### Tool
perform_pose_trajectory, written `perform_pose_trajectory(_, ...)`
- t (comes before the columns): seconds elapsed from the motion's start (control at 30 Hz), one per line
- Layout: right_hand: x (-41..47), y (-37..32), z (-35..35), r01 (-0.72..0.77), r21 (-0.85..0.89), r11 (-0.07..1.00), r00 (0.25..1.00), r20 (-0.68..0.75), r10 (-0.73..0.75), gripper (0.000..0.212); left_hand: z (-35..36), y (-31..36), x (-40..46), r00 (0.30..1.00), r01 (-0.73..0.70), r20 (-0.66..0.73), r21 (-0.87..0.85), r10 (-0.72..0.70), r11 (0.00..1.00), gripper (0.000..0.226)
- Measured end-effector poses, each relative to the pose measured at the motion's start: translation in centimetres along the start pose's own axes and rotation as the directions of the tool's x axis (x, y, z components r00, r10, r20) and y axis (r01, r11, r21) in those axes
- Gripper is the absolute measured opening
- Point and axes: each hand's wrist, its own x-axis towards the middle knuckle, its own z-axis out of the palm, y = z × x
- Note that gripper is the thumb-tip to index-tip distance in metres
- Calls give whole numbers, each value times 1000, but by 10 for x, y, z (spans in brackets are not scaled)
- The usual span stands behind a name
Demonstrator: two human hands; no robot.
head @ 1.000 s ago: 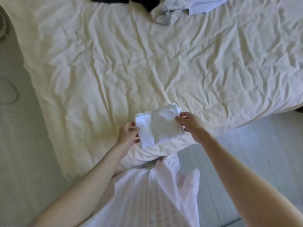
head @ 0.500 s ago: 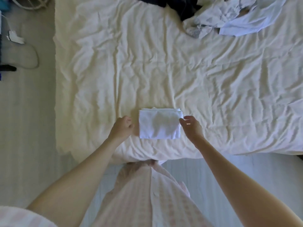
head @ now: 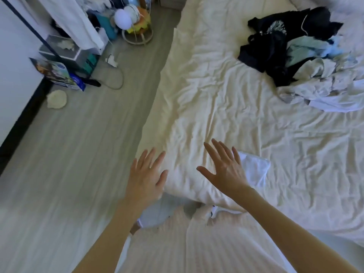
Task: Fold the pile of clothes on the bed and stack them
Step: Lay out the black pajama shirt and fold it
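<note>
Item: folded white garment point(head: 254, 170), now released on the bed point(head: 216, 95) near its edge. Our left hand point(head: 146, 174) and right hand point(head: 226, 170), splayed, grasp nothing. Unfolded pile point(head: 305, 62) awaits us.

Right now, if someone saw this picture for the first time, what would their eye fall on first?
First, the two open hands with spread fingers at the near edge of the bed: the left hand by the bed's corner, the right hand partly covering a small folded white cloth. Next, the dark and pale pile of unfolded clothes at the far right of the bed. The cluttered floor corner at upper left also draws attention.
</note>
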Motion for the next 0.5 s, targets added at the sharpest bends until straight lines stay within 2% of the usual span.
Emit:
perform_pose_trajectory(0.07, 8, -47, 13, 3, -16, 1000, 1000, 5, -3, 75, -20, -46, -18, 999, 42, -1, -25, -42, 999, 64)
perform_pose_trajectory(0.17, 24, -127, 30, -17, 27, 999, 1000, -14, 17, 73, -57, -123, -39, 997, 77, -6, -16, -77, 997, 64)
perform_pose_trajectory(0.3, 52, -219, 42, -27, 128, 991, 999, -26, 30, 72, -111, -206, -53, 991, 105, -83, -12, -105, 994, 70)
perform_pose_trajectory(0.5, 105, -273, 44, -61, 147, 987, 995, -73, 72, 71, -142, -259, -3, 995, 75, -64, -57, -78, 996, 53)
